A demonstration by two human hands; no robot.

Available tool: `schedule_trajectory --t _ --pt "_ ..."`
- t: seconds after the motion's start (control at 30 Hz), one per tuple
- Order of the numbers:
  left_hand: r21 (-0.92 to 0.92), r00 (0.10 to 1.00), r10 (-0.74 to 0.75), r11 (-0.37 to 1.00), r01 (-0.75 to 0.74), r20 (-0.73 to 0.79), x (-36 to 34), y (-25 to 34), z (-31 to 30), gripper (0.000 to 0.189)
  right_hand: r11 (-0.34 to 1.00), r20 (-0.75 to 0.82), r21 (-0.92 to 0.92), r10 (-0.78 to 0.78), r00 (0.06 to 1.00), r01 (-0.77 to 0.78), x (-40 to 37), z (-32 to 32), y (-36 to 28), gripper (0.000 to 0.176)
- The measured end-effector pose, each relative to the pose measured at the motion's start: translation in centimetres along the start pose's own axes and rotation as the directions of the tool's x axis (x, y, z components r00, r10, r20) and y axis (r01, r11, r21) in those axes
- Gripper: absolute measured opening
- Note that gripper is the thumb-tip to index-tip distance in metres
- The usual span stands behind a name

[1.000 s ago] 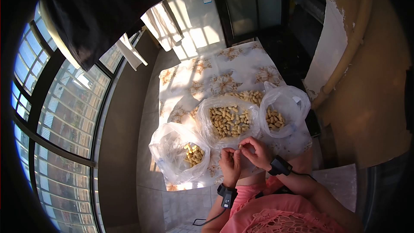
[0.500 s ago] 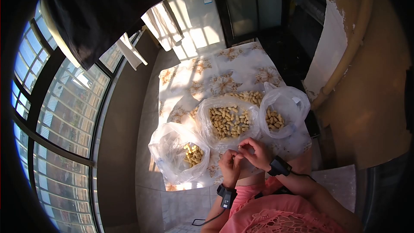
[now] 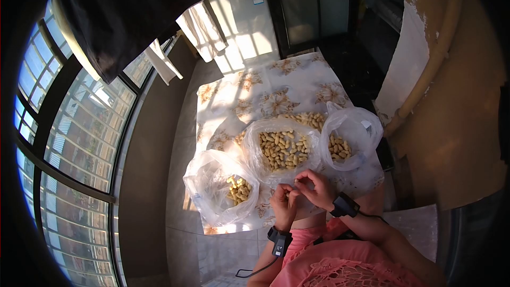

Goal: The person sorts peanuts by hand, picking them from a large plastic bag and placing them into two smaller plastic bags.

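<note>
My left hand [image 3: 283, 201] is closed, its thumb and fingertips pinched together. Close beside it, my right hand [image 3: 316, 190] makes a pinch too, at the near edge of the table. A tiny pale spot shows at the right fingertips, too small to name. Just beyond both hands lies an open clear plastic bag [image 3: 254, 151] with many unshelled peanuts [image 3: 284, 150] in it. A second bag [image 3: 199, 180] to the left holds a smaller heap of peanuts [image 3: 238, 189]. In a third bag [image 3: 366, 143], on the right, are more peanuts [image 3: 339, 148].
A flowered cloth [image 3: 260, 82] covers the table. Loose peanuts [image 3: 313, 120] lie behind the middle bag. Dark clothing [image 3: 127, 21] hangs at upper left near barred windows [image 3: 87, 127]. A pipe [image 3: 433, 64] runs along the right wall. Both wrists wear black devices with cables.
The view has shifted very slightly. Both hands keep nearly the same pinched pose, and the bags have not moved.
</note>
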State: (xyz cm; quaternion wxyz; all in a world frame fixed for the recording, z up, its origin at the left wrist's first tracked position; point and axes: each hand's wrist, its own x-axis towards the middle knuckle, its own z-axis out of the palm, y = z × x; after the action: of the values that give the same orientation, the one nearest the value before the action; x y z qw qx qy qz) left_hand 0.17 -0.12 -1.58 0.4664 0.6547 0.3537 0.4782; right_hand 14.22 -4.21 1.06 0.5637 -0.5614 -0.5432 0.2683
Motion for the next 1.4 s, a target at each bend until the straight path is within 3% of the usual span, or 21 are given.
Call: schedule_trajectory --t 0.1,0.3,0.37,0.47,0.6,0.87,0.93,1.03,1.13,1.23,1.4 --pt "-0.066 0.999 0.015 0.998 -0.017 -0.041 0.2 0.3 0.3 0.025 1.000 -0.042 -0.024 -0.019 0.999 0.018 0.0 0.3 0.3 0.015" --pt "0.163 0.993 0.119 0.980 -0.115 -0.018 0.2 -0.3 0.1 0.033 0.999 -0.084 -0.011 -0.053 0.995 0.052 0.1 -1.0 -1.2 0.015" --pt "0.161 0.991 0.128 0.979 -0.122 -0.029 0.2 0.2 -0.1 0.032 0.979 -0.109 -0.098 -0.191 0.976 0.180 0.7 -2.7 -2.4 0.016" --pt "0.211 0.999 0.053 0.976 -0.053 0.004 0.1 0.6 -0.1 0.029 0.944 -0.197 -0.238 -0.279 0.940 0.230 1.6 -5.9 -3.7 0.017" --pt "0.204 0.998 0.057 0.977 -0.059 0.015 0.0 0.4 0.1 0.029 0.925 -0.352 -0.354 -0.272 0.896 0.141 1.9 -9.3 -3.6 0.015" --pt "0.216 0.999 0.051 0.975 -0.050 -0.002 -0.1 -0.1 0.2 0.027 0.889 -0.412 -0.456 -0.250 0.876 0.039 1.4 -9.4 -1.8 0.018" --pt "0.208 0.999 0.044 0.977 -0.040 -0.011 -0.1 0.2 0.2 0.026 0.907 -0.361 -0.402 -0.283 0.889 0.126 0.9 -7.6 -2.9 0.017" --pt "0.187 0.997 0.070 0.980 -0.063 -0.031 0.0 0.8 0.2 0.024 0.880 -0.099 -0.369 -0.359 0.928 0.300 0.1 -4.8 -3.8 0.016" --pt "0.156 0.994 0.100 0.983 -0.091 -0.048 0.0 0.5 0.2 0.025 0.915 0.102 -0.260 -0.292 0.951 0.309 -0.9 -2.1 -2.3 0.015" --pt "0.133 0.995 0.089 0.988 -0.082 -0.045 0.1 0.2 0.0 0.028 0.934 0.175 -0.253 -0.212 0.962 0.252 -1.5 -0.7 -1.9 0.016" --pt "0.124 0.999 0.046 0.991 -0.043 -0.027 0.4 0.3 0.0 0.030 0.978 0.125 -0.122 -0.153 0.980 0.169 -1.1 -0.2 -1.8 0.025"
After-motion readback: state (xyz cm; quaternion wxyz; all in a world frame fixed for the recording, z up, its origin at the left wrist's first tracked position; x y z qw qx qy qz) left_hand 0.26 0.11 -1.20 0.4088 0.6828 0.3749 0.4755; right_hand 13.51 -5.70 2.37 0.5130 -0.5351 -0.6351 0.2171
